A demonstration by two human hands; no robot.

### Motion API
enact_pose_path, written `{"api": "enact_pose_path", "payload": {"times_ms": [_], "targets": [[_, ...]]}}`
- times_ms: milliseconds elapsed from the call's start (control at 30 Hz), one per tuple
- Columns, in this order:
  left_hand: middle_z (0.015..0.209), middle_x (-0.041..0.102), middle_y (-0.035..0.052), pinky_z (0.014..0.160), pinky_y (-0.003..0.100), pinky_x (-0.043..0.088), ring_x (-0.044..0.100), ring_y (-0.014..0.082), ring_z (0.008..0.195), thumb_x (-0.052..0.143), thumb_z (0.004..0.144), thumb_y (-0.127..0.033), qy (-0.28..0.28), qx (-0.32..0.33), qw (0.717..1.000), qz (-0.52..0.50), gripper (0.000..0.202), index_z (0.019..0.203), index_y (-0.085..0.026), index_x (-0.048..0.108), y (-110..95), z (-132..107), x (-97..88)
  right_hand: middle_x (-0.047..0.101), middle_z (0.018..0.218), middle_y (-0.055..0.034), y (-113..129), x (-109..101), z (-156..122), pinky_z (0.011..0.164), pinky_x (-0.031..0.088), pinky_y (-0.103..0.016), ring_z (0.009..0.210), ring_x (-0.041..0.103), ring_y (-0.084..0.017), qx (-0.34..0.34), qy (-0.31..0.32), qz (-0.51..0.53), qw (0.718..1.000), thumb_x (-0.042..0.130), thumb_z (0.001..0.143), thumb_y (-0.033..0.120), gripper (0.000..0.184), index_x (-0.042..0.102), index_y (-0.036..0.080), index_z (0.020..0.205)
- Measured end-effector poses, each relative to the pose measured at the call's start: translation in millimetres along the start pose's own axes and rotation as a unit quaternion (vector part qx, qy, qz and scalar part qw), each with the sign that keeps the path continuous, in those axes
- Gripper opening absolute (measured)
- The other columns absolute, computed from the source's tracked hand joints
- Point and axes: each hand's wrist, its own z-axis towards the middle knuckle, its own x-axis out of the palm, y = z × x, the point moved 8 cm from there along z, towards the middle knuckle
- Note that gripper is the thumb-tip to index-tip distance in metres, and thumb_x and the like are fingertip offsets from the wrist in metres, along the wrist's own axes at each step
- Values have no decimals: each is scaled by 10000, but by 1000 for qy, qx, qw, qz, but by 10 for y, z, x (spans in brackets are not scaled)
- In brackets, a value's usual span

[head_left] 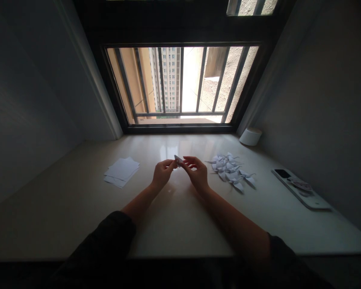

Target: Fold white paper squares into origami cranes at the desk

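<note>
Dark sleeves [108, 237] frame the bottom of the view, and bare forearms run forward from them to two hands that meet above the middle of the pale table [180, 228]. Both the left hand [161, 172] and the right hand [197, 171] have their fingers [170, 162] drawn narrow, pinching a small folded paper piece [178, 160] from either side. It sits between the fingertips, seemingly just clear of the table (its exact shape is too small to tell). Out to the left of the fingers, well apart, lies a loose stack of white sheets [121, 171]; near them on the right is a heap of folded paper cranes [231, 170]. Farther right rests a phone [301, 188], and beyond the fingers, toward the barred window [180, 84], stands a small white pot [250, 136]. The work in hand looks like a fine fold or crease on the piece, partway through its shaping. A further crease on so small a thing would call for a firm pinch by one hand while the other lines up the edges, all in dim, backlit light.
</note>
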Motion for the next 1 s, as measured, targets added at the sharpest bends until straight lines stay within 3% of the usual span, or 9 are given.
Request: {"api": "enact_pose_path", "payload": {"times_ms": [333, 533, 700, 1000], "targets": [[820, 711, 64, 705, 292, 498, 649, 179, 744, 643, 718, -458, -10, -16, 997, -76, 371, 938, -163, 693, -10, -4, 2, 726, 831, -40, -10, 16, 7, 644, 505, -326, 740, 648, -200, -15, 8, -11, 1000, 674, 713, 435, 257, 728, 235, 864], [701, 700, 66, 700, 334, 530, 665, 192, 666, 659, 711, -441, -21, -53, 991, -120, 341, 840, -126, 678, 44, 4, -25, 704, 816, -38, 92, -11, 10, 672, 503, -338, 746, 618, -188, -77, 15, -72, 994, 662, 754, 373, 206, 722, 267, 921], [714, 702, 63, 706, 349, 544, 668, 198, 678, 671, 697, -440, -52, -53, 988, -135, 344, 834, -124, 681, 51, 11, -70, 692, 878, -40, 197, 20, -33, 761, 495, -370, 809, 604, -206, -142, 31, -137, 980, 703, 725, 355, 336, 673, 301, 1055], [711, 697, 66, 729, 390, 553, 677, 212, 665, 648, 721, -440, -25, -45, 987, -155, 340, 815, -114, 655, 30, -1, -30, 703, 883, -31, 213, 11, -44, 750, 495, -375, 818, 602, -217, -167, 20, -158, 973, 695, 743, 313, 318, 668, 330, 1059]]}}
